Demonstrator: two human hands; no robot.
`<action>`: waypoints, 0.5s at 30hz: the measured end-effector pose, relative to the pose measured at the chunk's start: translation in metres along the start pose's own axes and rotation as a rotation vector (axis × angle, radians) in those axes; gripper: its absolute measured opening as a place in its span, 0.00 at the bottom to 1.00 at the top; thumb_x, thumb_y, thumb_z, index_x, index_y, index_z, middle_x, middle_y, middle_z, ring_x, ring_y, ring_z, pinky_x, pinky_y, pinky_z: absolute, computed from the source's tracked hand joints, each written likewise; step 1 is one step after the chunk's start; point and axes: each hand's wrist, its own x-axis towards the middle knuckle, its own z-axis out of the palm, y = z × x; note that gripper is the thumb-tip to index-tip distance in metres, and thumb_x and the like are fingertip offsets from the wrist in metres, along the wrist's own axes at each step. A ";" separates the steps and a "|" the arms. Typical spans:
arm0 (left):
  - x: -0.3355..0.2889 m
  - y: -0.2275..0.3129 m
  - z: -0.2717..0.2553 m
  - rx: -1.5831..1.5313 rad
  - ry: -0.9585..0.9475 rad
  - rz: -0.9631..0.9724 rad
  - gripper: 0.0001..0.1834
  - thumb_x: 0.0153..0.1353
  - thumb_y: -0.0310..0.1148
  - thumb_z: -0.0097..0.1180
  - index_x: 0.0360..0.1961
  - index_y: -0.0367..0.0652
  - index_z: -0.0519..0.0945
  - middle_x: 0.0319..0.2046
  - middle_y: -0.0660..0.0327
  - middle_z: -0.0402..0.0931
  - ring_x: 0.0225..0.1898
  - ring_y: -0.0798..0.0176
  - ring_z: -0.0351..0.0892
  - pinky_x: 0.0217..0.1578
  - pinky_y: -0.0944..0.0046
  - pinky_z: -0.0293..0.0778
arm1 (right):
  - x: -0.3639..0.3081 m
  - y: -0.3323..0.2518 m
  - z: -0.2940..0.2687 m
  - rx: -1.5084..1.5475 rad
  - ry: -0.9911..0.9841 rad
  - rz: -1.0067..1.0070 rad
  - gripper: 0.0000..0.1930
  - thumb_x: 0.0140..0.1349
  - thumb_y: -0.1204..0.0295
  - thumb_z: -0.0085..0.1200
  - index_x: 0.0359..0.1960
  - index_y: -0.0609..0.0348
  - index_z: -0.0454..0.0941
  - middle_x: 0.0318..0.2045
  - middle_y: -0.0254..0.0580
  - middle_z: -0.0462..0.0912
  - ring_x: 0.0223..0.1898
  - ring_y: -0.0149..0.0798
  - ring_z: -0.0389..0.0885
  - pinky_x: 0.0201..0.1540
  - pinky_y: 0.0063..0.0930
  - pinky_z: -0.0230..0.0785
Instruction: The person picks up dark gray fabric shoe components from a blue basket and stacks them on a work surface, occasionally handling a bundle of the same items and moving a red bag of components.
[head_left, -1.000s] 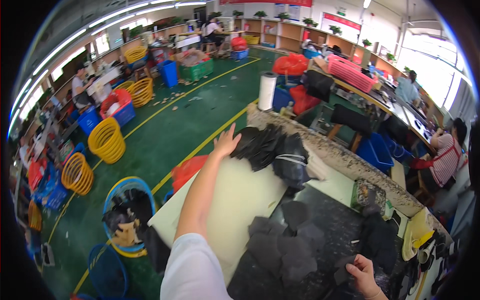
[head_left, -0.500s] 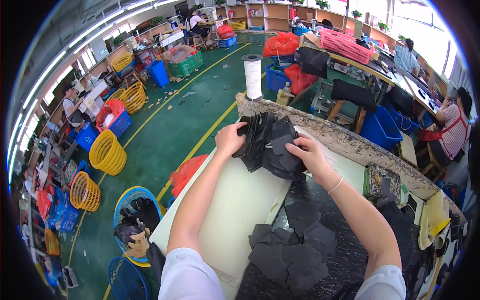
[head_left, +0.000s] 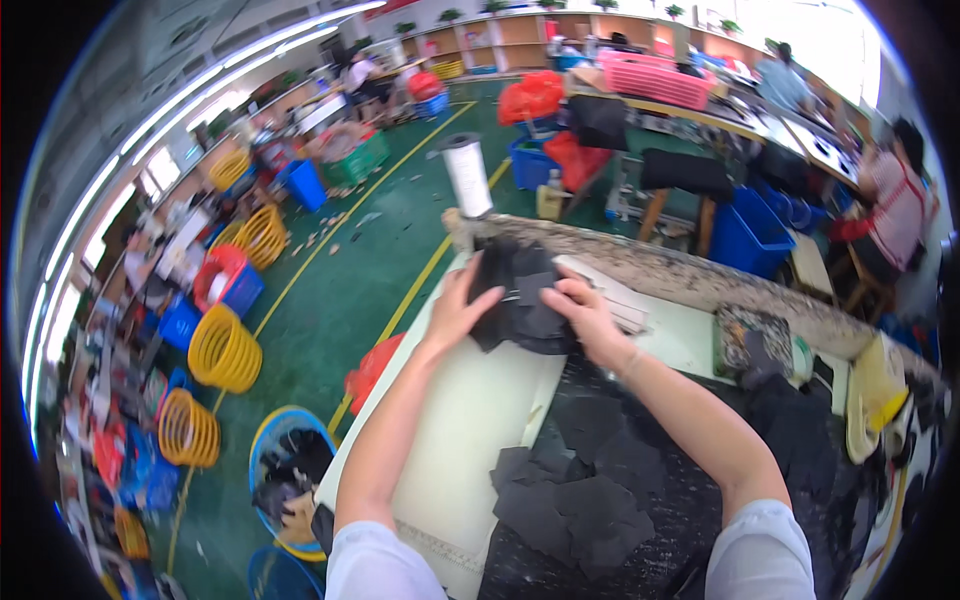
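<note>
Left hand: the left hand [head_left: 458, 308] lies spread on the left side of a stack of black, flat-cut fabric pieces [head_left: 520, 298], fingers pressing it; thumb hidden beneath.
Right hand: the right hand [head_left: 590, 318] closes on the stack's right edge, fingertips tucked into the dark cloth.
Stack: at the far end of the pale cream worktable [head_left: 470, 420], just before its speckled stone edge [head_left: 690, 275].
Nearer pile: loose black fabric pieces [head_left: 570, 500] lie between the forearms, outlines lost against the dark mat.
Behind: a white thread cone [head_left: 467, 175].
Floor: yellow wire baskets [head_left: 222, 350], blurred.
</note>
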 end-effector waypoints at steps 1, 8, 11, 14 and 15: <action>-0.006 0.002 -0.005 -0.044 0.032 -0.032 0.41 0.60 0.53 0.54 0.69 0.44 0.58 0.56 0.47 0.67 0.60 0.50 0.67 0.60 0.58 0.61 | -0.002 0.002 0.011 -0.040 0.015 -0.039 0.12 0.59 0.63 0.62 0.34 0.60 0.79 0.69 0.44 0.55 0.64 0.39 0.62 0.62 0.28 0.55; -0.042 0.086 -0.021 -0.021 0.130 -0.003 0.41 0.58 0.47 0.60 0.68 0.40 0.59 0.57 0.45 0.66 0.57 0.48 0.70 0.57 0.56 0.66 | -0.038 -0.065 0.000 -0.103 -0.075 -0.139 0.12 0.59 0.63 0.62 0.36 0.59 0.79 0.68 0.45 0.60 0.68 0.41 0.57 0.67 0.33 0.49; -0.037 0.126 0.015 -0.051 0.000 0.086 0.43 0.57 0.54 0.58 0.68 0.43 0.59 0.55 0.39 0.64 0.55 0.42 0.71 0.55 0.53 0.69 | -0.073 -0.111 -0.055 -0.040 -0.049 0.016 0.11 0.60 0.67 0.59 0.37 0.61 0.78 0.68 0.42 0.60 0.62 0.35 0.65 0.62 0.29 0.57; -0.038 0.157 0.057 0.030 -0.278 0.082 0.45 0.57 0.62 0.53 0.68 0.44 0.58 0.53 0.35 0.62 0.51 0.35 0.72 0.50 0.49 0.72 | -0.101 -0.126 -0.118 -0.275 0.065 0.079 0.09 0.62 0.69 0.57 0.34 0.64 0.76 0.67 0.43 0.62 0.60 0.32 0.67 0.59 0.26 0.61; -0.039 0.159 0.072 0.124 -0.278 0.177 0.44 0.58 0.61 0.52 0.68 0.45 0.58 0.55 0.35 0.61 0.51 0.35 0.72 0.51 0.50 0.72 | -0.110 -0.126 -0.133 -0.298 0.070 0.076 0.09 0.62 0.69 0.57 0.34 0.64 0.76 0.67 0.43 0.62 0.60 0.32 0.67 0.59 0.26 0.61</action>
